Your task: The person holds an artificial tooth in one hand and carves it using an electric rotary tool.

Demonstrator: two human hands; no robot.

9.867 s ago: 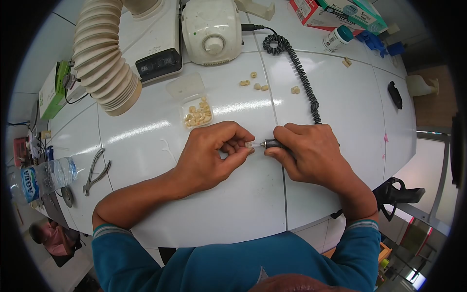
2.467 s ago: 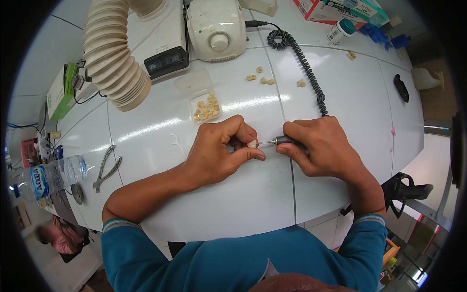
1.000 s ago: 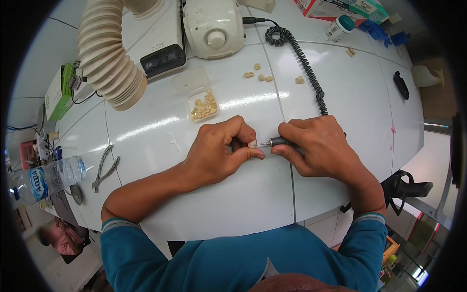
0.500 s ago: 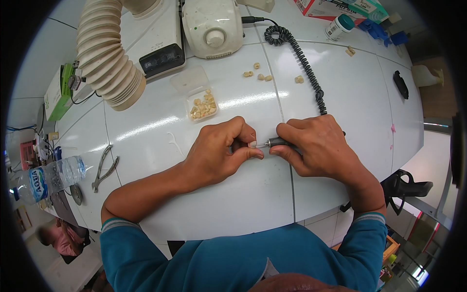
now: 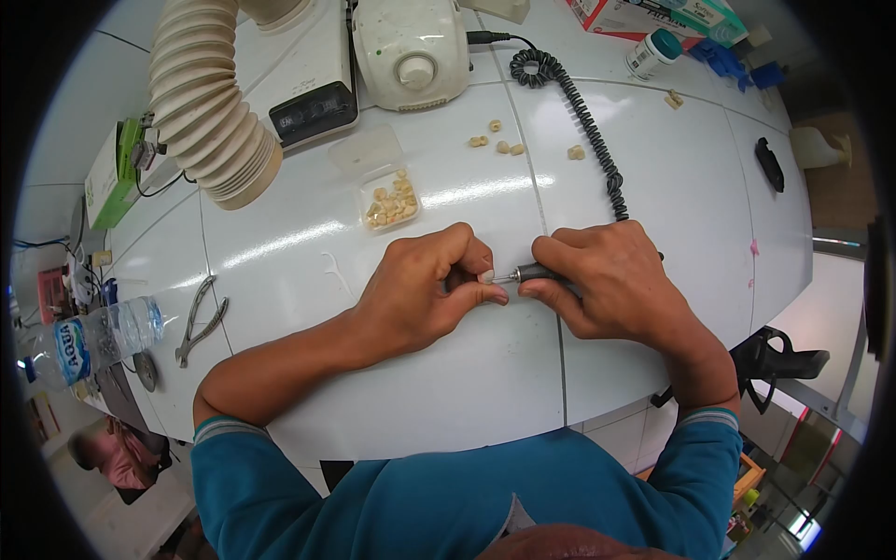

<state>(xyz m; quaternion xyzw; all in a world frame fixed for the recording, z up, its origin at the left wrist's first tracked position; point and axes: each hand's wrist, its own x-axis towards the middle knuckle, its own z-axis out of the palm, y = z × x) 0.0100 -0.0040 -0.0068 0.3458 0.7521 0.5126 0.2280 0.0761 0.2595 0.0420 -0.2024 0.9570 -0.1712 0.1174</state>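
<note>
Piece (image 5: 486,277), whitish, pinched by left hand (image 5: 420,285); right hand (image 5: 602,280) opposite, gripping black handpiece (image 5: 536,272); bit (image 5: 505,278) between hands.

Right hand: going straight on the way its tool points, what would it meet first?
Probably the small pale piece the left hand pinches; the handpiece tip seems at it, though depth is unclear.

The left grip (image 5: 415,287) pinches with thumb (image 5: 474,296) and index finger (image 5: 475,250), facing the curled right grip (image 5: 607,280); forearms (image 5: 289,359) angle inward from the surface's (image 5: 420,411) near edge.
</note>
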